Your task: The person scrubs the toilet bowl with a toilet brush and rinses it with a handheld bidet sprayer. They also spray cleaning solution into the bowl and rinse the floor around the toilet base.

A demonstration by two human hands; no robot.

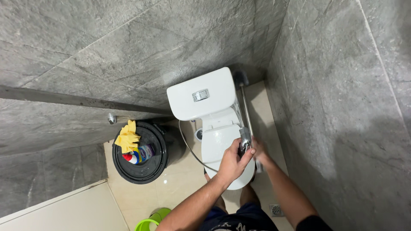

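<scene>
A white toilet (222, 141) with its lid down stands below me in a narrow grey-tiled corner. My left hand (231, 162) is shut on a chrome spray head (245, 140) over the right side of the lid, and its thin hose (188, 147) curves off to the left. My right hand (259, 152) grips the lower end of a long metal-handled toilet brush (246, 107). The brush's dark head (240, 78) rests beside the cistern (201, 94) in the corner.
A black round bin (147, 169) stands left of the toilet with a yellow cloth (127, 137) and a cleaner bottle (139, 155) on its lid. A green bucket (152, 219) sits by my legs. A floor drain (276, 209) lies at the right, and a wall valve (112, 119) at the left.
</scene>
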